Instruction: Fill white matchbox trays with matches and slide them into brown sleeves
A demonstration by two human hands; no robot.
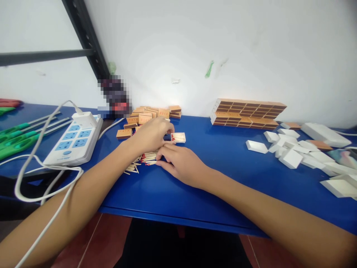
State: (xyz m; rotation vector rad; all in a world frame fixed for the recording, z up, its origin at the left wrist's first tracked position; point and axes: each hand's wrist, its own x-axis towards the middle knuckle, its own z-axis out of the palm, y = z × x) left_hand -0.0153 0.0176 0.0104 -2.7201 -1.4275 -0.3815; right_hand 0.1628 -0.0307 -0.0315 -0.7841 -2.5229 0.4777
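Reaches in from the near edge with both bare forearms over the blue table (pixel 223 175). Lays the right hand (pixel 181 163) palm down, fingers stretched and close together, tips touching the heap of loose matches (pixel 141 160). Holds the left hand (pixel 152 134) just beyond, above that heap, fingers curled and bunched at the near left edge of the open match tray (pixel 178 137); cannot tell whether a match sits between the fingertips. Keeps the tray flat on the table, filled with red-headed matches, just beyond the right hand's fingers. Further left, a white power strip (pixel 74 139) with a looping white cable (pixel 50 219), then green-handled tools (pixel 16 139). Behind the left hand, a heap of orange matchboxes (pixel 150 113). Off to the right, well apart from both hands, scattered white trays (pixel 290 150); against the wall, a stacked block of orange sleeves (pixel 247 113).
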